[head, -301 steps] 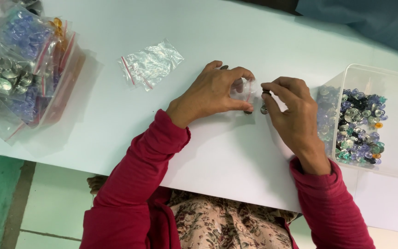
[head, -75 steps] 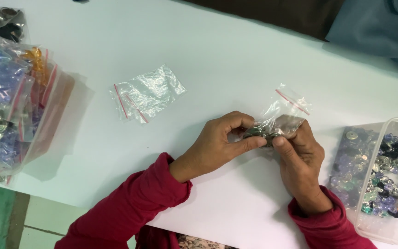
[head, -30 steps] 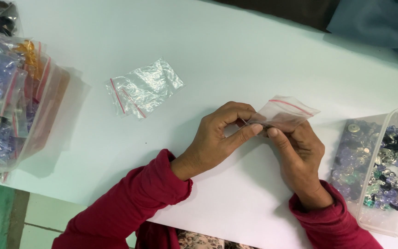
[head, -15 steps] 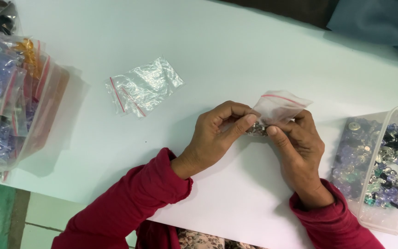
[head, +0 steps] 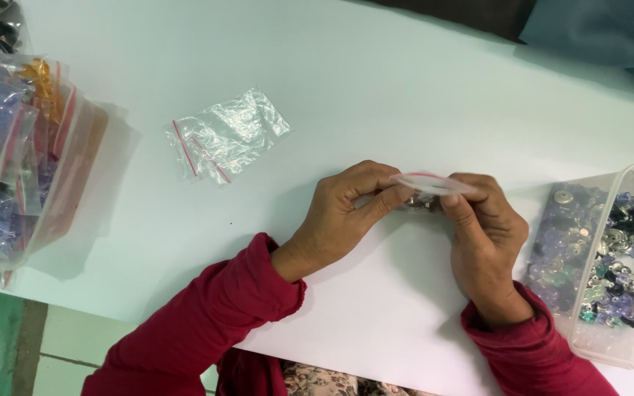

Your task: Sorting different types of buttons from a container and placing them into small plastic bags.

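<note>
Both hands pinched together on one small zip bag, centre-right of frame — left hand and right hand each grip its top edge. Empty bags upper left; bead tub at right edge.

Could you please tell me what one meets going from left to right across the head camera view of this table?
Pile of filled bags → empty clear bags → left hand → small zip bag pinched by both hands → right hand → clear tub of mixed beads.
</note>
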